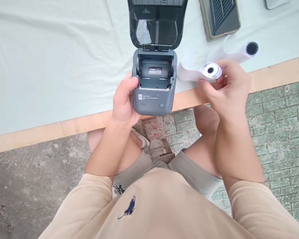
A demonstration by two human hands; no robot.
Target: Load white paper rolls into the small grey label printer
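Your L hand [126,96] is wrapped round the left side of the dark gray printer [153,109], w/ the thumb up on its side edge. The printer is in front of you, at the table's near edge, about mid-view. Can't tell if its bottom touches the table. Its lid [156,31] is up & tipped back, so you can see in the bay [154,79], w/ a small label [154,70] inside. The power button [161,105] is on the front part, on the right.

Your R hand [231,86] has a narrow grip, thumb & fingers round the right side of a white paper roll [214,69]. The roll is just right of the printer. Its loose end curls left, near the printer's side. A 2nd roll [241,53] w/ a dark middle is just past your R hand. Farther up, a phone [221,16] lies on the pale cloth [52,66].
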